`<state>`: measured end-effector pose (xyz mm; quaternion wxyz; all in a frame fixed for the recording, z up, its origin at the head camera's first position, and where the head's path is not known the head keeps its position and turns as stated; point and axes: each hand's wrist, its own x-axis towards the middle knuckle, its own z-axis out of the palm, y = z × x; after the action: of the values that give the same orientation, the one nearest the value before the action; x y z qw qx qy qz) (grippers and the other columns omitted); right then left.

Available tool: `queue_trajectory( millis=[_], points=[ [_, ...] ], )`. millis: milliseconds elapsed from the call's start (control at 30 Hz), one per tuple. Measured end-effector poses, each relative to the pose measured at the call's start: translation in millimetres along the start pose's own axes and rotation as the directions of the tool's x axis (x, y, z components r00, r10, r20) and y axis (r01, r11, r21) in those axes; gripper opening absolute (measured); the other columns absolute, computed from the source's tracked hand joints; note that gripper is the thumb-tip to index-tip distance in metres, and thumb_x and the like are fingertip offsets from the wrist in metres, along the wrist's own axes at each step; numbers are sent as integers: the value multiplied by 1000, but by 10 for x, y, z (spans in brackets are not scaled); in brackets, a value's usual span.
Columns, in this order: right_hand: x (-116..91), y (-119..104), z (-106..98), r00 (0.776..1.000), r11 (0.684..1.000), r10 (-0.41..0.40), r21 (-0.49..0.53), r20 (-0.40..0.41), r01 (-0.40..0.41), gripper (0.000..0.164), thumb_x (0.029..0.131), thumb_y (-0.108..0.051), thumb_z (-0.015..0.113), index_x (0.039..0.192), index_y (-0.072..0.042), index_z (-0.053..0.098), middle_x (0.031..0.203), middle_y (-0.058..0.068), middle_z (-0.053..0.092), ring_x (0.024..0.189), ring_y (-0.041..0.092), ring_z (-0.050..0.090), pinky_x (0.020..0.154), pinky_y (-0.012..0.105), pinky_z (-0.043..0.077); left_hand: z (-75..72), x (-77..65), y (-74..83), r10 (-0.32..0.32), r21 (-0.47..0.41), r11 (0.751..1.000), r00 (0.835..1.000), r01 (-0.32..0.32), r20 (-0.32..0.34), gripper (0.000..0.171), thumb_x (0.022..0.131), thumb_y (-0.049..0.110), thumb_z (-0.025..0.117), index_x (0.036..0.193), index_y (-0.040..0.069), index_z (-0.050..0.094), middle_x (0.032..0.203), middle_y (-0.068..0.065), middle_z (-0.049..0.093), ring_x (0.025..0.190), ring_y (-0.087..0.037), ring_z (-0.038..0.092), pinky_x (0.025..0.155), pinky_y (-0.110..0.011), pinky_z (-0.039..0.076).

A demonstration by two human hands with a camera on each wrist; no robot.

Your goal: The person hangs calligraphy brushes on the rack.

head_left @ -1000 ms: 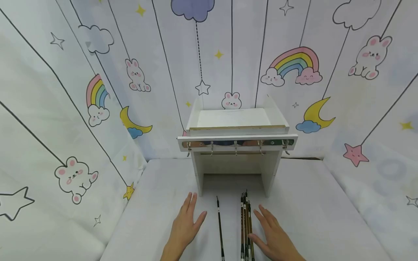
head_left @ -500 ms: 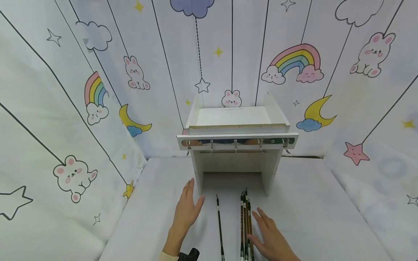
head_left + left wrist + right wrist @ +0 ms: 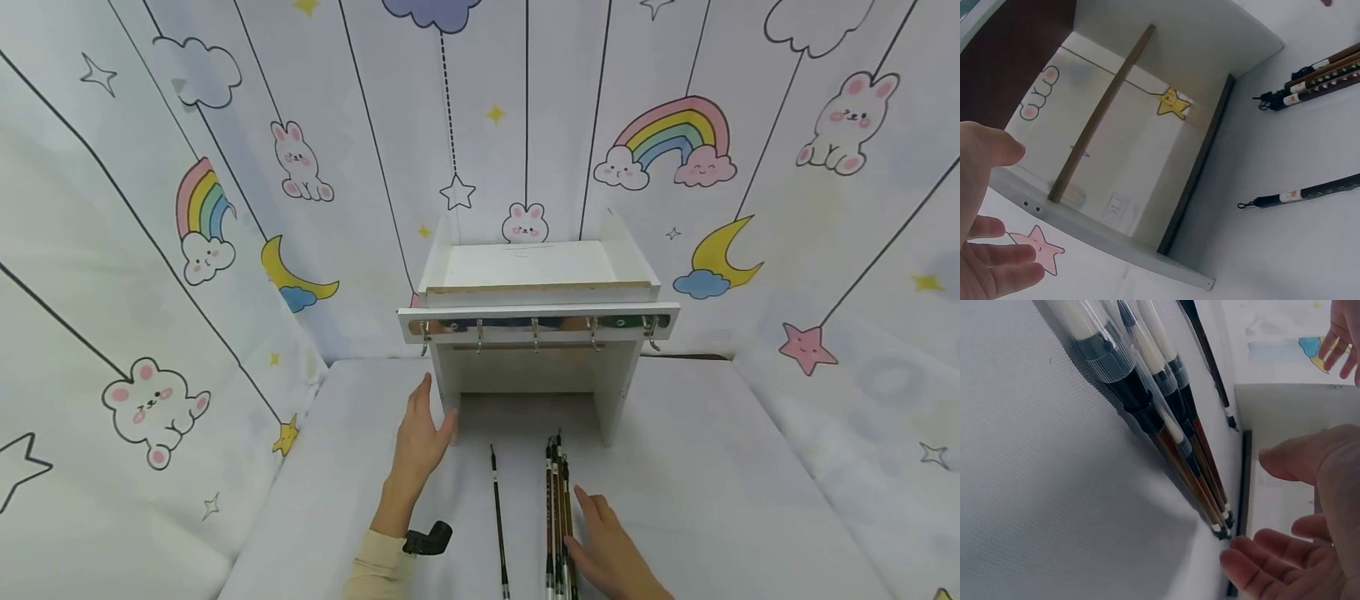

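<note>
A white wooden rack (image 3: 615, 392) with a row of metal hooks (image 3: 536, 333) along its front stands at the back of the table. In front of it lies a bundle of several calligraphy brushes (image 3: 557, 517), and one brush (image 3: 498, 521) lies apart to their left. Clear caps (image 3: 1110, 353) cover bristle tips in the right wrist view. Beside the rack's left side panel, my left hand (image 3: 422, 437) is raised with fingers extended, holding nothing. My right hand (image 3: 611, 546) hovers just right of the bundle, fingers loosely extended; whether it touches a brush is unclear.
A white cloth covers the table (image 3: 720, 483). Behind and at both sides hangs a printed curtain (image 3: 300, 75) with rainbows, moons and rabbits. A wooden bar (image 3: 1104, 109) spans the inside of the rack. A black strap device (image 3: 428, 538) sits on the left wrist.
My left hand has moved forward and slightly left, up to the rack's left side, bringing its sleeve into view. My right hand has stayed near the bundle. The brushes lie as before.
</note>
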<state>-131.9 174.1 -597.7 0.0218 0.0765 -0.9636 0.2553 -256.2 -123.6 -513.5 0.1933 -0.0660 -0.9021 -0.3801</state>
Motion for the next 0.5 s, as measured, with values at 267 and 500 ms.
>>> queue_trajectory(
  millis=[267,500],
  points=[
    [8,36,100,997,995,51,80,50,-55,70,90,-25,71,144,9,42,102,6,49,64,3,36,55,22,39,-31,242,36,-48,-55,997,999,48,14,75,96,28,63,157,5,26,152,-25,42,130,-42,55,101,-53,50],
    [29,51,141,991,987,97,121,89,-108,63,92,-22,68,139,13,44,88,2,49,65,5,40,54,23,37,-12,384,66,-35,-82,996,999,33,-30,67,97,23,62,153,2,34,138,-27,54,108,-41,67,88,-49,56]
  ],
)
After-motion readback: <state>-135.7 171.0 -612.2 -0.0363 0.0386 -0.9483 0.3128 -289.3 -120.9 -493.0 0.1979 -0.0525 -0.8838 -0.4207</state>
